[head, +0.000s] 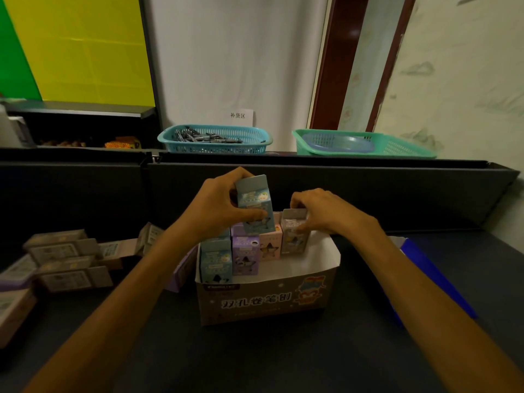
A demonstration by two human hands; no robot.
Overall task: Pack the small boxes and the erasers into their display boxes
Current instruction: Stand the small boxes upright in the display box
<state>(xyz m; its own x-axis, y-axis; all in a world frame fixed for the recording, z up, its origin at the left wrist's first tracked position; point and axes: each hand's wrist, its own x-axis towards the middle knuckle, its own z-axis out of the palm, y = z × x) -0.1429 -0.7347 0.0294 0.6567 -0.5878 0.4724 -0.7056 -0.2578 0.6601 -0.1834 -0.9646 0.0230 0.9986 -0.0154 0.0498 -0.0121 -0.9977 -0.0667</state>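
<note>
On the dark table (255,358), nearest to the camera, stands the display box (263,302), open at the top, with a printed front wall. Inside it, along the back and left side, small boxes stand upright: a blue one (215,263) at the front left, a purple one (245,258) beside it, then a pink one (270,245).

The left hand (218,208) grasps a blue small box (255,205) between thumb and fingers and holds it above the row, a little tilted. The right hand (320,211) pinches the top of a grey small box (295,234), which stands in the display box just beside the pink one.

To the left on the table lie loose grey boxes (68,262) in a heap. At the right edge is a blue flat thing (433,279). Farther, behind a dark partition (368,191), sit a blue basket (215,140) with pens and a green basket (365,144).
</note>
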